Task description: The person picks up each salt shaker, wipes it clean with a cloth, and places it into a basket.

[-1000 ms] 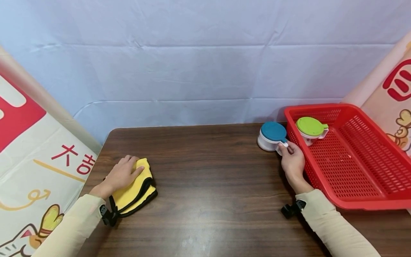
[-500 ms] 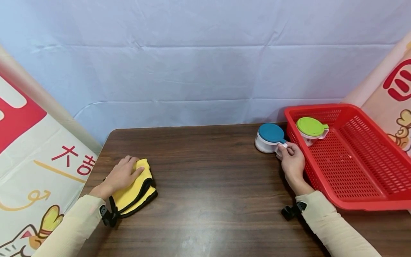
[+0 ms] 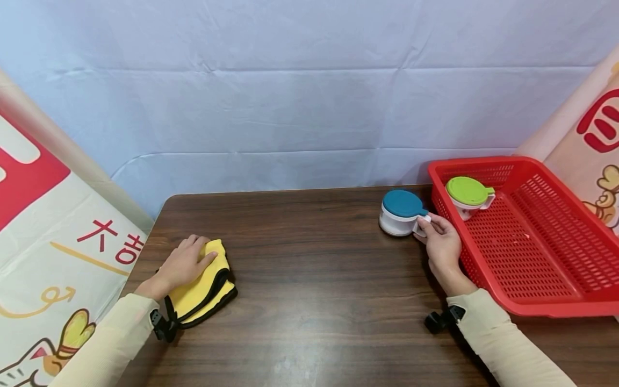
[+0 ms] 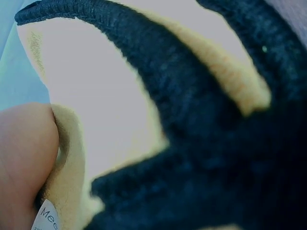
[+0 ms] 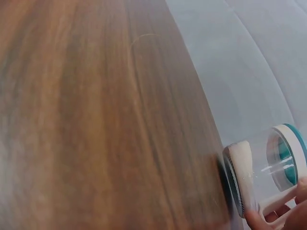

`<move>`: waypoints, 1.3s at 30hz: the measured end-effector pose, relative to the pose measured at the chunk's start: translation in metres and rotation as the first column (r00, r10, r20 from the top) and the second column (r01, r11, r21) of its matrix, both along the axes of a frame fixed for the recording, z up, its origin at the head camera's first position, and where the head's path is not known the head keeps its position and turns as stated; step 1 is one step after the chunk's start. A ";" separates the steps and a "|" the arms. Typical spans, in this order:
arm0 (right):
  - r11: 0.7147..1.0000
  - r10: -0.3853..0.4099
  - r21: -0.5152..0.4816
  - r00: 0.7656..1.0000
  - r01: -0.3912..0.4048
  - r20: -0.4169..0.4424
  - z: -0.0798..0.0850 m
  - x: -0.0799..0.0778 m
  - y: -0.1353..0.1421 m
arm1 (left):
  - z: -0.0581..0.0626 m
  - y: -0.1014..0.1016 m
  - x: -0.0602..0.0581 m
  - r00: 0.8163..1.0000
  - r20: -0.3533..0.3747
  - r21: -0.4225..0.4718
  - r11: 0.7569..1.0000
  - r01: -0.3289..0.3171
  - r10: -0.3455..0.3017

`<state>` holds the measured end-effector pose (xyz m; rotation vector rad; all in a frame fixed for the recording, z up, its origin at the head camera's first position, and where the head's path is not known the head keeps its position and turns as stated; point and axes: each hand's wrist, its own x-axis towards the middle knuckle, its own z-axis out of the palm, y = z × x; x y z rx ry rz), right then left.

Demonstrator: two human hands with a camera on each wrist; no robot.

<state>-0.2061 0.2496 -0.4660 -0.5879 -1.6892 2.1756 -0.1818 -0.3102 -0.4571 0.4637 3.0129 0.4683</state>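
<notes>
Here, the left hand (image 3: 181,263) rests on the folded yellow cloth (image 3: 203,285) — grip loose; farther along the counter (image 3: 309,263), the right hand (image 3: 442,246) pinches the handle (image 3: 419,227) of the blue-lidded jar (image 3: 398,214) — just beside the red basket (image 3: 556,308).

A brown wood-grain table (image 3: 309,285) is stretching below a creased, pale blue sheet (image 3: 300,113). Printed banners are flanking it, the left banner (image 3: 72,209) showing red characters, the right banner (image 3: 582,161) red lettering.
</notes>
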 end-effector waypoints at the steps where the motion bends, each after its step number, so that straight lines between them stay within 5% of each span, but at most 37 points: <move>1: 1.000 0.002 -0.005 1.000 -0.002 0.007 0.001 0.001 0.000 | 0.000 0.000 0.000 1.000 0.001 0.000 1.000 -0.001 0.001; 30: 0.976 0.187 -0.094 0.979 -0.194 -0.080 0.009 0.013 -0.003 | 0.003 0.002 0.003 0.999 0.036 0.038 0.999 -0.009 0.008; 39: 0.953 0.284 -0.065 0.946 -0.297 -0.154 0.019 0.021 -0.011 | 0.003 -0.001 -0.002 0.995 0.098 0.050 0.998 -0.024 0.019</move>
